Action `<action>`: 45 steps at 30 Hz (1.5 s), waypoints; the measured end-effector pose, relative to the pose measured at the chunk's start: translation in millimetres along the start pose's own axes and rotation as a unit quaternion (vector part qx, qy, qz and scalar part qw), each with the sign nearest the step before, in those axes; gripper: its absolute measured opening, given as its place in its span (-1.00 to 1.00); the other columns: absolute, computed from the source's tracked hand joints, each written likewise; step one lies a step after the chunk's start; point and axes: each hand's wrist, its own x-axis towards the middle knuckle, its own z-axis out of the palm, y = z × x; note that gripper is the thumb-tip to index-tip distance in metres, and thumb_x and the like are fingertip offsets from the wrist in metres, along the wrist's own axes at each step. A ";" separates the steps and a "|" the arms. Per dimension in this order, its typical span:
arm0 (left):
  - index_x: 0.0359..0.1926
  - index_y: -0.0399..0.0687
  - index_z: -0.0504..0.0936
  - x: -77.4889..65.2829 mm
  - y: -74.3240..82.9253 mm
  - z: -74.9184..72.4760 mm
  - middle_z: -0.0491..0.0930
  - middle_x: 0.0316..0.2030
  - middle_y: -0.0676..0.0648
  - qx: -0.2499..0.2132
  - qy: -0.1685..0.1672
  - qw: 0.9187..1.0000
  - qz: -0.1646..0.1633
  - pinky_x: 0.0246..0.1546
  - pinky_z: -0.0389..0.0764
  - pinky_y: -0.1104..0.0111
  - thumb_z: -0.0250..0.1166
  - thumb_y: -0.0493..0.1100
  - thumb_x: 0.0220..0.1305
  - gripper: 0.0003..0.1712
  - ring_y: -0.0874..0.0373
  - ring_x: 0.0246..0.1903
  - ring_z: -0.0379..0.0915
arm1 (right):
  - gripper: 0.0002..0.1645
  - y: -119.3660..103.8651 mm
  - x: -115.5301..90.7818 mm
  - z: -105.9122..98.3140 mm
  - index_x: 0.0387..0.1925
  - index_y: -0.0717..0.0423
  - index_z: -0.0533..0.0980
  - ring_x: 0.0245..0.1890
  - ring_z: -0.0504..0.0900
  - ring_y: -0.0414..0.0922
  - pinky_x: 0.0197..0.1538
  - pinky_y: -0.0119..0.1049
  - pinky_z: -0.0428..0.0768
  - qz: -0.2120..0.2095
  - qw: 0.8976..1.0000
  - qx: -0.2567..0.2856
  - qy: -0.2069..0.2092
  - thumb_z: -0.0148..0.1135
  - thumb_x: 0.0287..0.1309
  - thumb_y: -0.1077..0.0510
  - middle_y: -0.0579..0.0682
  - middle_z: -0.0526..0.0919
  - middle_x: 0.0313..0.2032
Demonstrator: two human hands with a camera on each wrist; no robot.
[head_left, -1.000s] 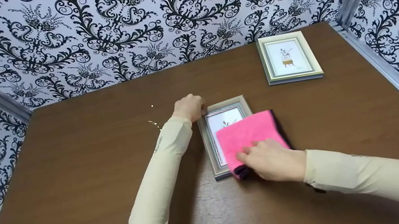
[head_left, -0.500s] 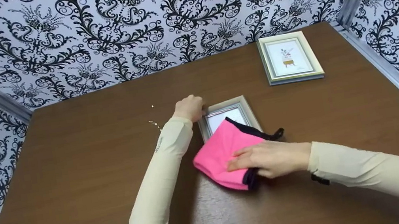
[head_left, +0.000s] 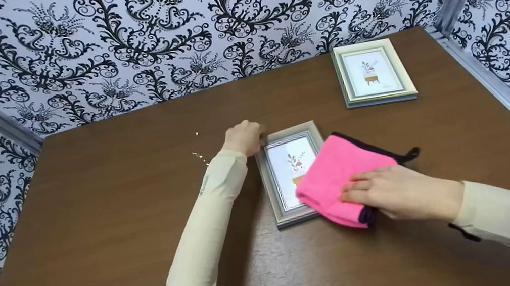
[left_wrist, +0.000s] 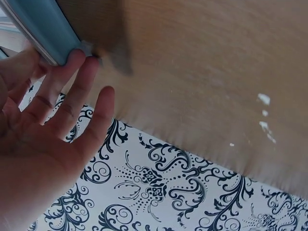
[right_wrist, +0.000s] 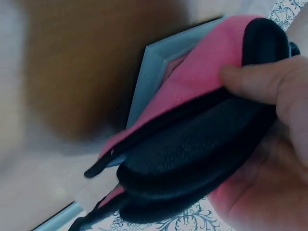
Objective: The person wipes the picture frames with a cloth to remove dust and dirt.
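Observation:
My left hand (head_left: 242, 139) grips the top left corner of a picture frame (head_left: 286, 174) lying on the table. The left wrist view shows the fingers (left_wrist: 86, 72) at the blue-grey side of the frame (left_wrist: 43, 24). A folded pink cloth (head_left: 334, 171) with black edging and a small loop covers the frame's lower right part. My right hand (head_left: 396, 192) holds this cloth, fingers on top. In the right wrist view the thumb (right_wrist: 255, 83) pinches the cloth's folded layers (right_wrist: 202, 72) from the dark underside. Cloth hides part of the plant picture.
A second, cream-coloured picture frame (head_left: 372, 73) lies at the back right of the brown table (head_left: 117, 211). Small whitish marks (head_left: 200, 157) show on the tabletop left of the left hand. Patterned walls (head_left: 156, 36) rise behind and at both sides.
The right hand with the cloth first swept left and down over the frame, then back right, uncovering most of the picture. The left hand and the frame have stayed in place.

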 end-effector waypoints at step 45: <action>-0.24 -0.07 0.67 -7.4 -21.9 2.5 0.63 -0.11 -0.21 -0.036 0.009 0.998 -0.054 -0.13 0.54 -0.07 0.16 -0.18 0.27 -0.83 -0.21 -0.07 0.54 | -0.46 -56.2 57.3 33.9 0.18 0.17 0.50 0.18 0.48 -0.09 0.21 -0.31 0.41 -0.078 0.994 -0.082 0.005 0.20 0.11 0.39 0.08 0.55 0.15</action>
